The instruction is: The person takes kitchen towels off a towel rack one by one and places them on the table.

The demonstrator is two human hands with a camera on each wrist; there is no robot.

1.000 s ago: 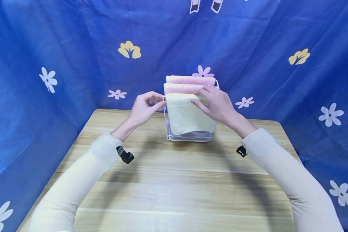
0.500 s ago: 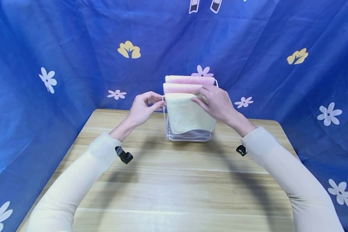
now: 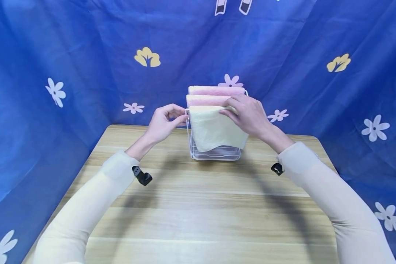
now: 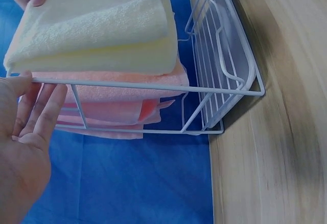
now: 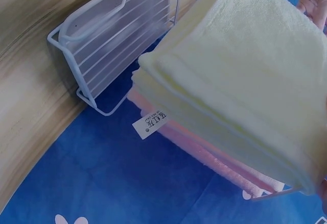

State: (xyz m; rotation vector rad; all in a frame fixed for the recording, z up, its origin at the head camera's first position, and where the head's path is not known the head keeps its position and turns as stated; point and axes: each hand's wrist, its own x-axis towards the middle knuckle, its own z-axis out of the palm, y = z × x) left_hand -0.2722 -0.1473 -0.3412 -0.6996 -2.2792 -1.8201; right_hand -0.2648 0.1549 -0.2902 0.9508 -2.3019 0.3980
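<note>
A white wire rack [image 4: 127,85] stands at the back of the table, with folded towels draped over its bars. In front hangs a pale yellow towel [image 3: 211,130]; behind it are a pink towel [image 3: 204,100] and another pink towel [image 3: 214,90]. My left hand [image 3: 163,123] pinches the rack's frame at its upper left corner, thumb in front and fingers behind. On the other side my right hand [image 3: 250,114] pinches the yellow towel's top edge towards its right end. The lower part of this towel hangs away from the rack in the right wrist view.
A pale tray [image 3: 214,157] forms the rack's base, under a wire grid. The wooden table [image 3: 191,212] stretches towards me. A blue patterned curtain [image 3: 95,47] encloses the back and sides. A white label [image 5: 149,124] sticks out from the towels.
My right hand has shifted slightly to the right at the yellow towel's top edge. The towel's lower right edge has risen a little. My left hand stays at the rack's corner.
</note>
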